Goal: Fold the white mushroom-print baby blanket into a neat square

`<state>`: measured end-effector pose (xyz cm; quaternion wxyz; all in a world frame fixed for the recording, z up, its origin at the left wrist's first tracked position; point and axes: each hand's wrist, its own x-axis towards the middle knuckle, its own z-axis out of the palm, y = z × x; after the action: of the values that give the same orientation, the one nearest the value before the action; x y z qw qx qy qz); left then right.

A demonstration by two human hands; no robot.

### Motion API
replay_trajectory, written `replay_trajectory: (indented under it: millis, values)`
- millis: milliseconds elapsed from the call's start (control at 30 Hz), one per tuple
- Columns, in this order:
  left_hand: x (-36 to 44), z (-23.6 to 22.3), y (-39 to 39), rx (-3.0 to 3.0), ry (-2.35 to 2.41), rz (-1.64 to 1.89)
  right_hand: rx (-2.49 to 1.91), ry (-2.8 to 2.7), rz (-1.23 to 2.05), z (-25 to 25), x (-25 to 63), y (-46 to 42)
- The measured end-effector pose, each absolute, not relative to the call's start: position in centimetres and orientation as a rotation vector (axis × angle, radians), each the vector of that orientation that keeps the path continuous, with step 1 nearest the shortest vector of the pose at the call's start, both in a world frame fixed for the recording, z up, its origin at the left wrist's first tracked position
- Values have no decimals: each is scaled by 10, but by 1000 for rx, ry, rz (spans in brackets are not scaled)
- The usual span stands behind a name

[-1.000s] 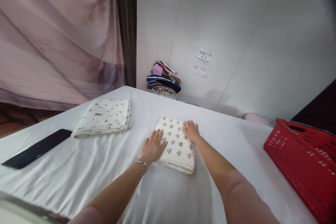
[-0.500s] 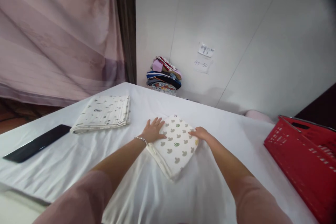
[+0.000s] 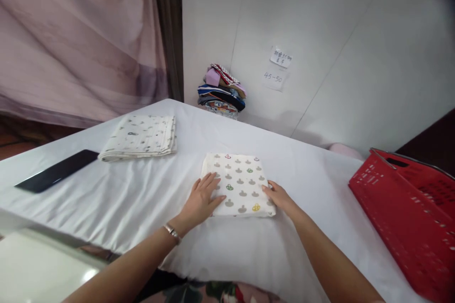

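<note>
A folded white cloth (image 3: 241, 181) printed with grey, green and yellow mushroom shapes lies on the white-covered table (image 3: 298, 165) in front of me. My left hand (image 3: 202, 199) rests flat on its left side, fingers spread, a bracelet at the wrist. At the right edge, my right hand (image 3: 279, 195) grips the cloth, thumb on top and the other fingers partly hidden. Farther left lies a second folded cloth (image 3: 140, 137), white with small dark prints; neither hand touches it.
A black flat slab (image 3: 59, 170), perhaps a phone or tablet, lies at the left. On the right stands a red plastic basket (image 3: 398, 218). Folded fabrics (image 3: 222, 90) are stacked beyond the far edge by the wall, where paper notes (image 3: 277, 68) hang. A pink curtain (image 3: 78, 33) hangs at left.
The mushroom-print cloth has turned from a diagonal position to lie nearly square to me, and both hands have moved with it. The view has tilted slightly downward.
</note>
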<state>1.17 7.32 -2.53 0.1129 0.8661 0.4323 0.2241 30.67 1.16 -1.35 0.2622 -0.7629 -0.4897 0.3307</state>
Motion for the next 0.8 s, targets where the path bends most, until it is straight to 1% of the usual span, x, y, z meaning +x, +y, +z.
replay_trajectory:
  millis: [133,267,433,633,800]
  values:
    - [-15,-38,50,2515,1248,799,-2051,-1311,712,-26,297,15]
    - [-34,-44,42,2370,1319,860,-2079,-1296,580,-36,296,6]
    - [-49,-44,32,2199,1357,1001,-1808,-1524,153,-40,285,-23]
    - [-49,-39,25,2456,1120,1038,-1477,-1949,-212,-49,271,-44]
    - [-39,-31,29,2597,1059,945,-1457,-2043,-271,-52,273,-43]
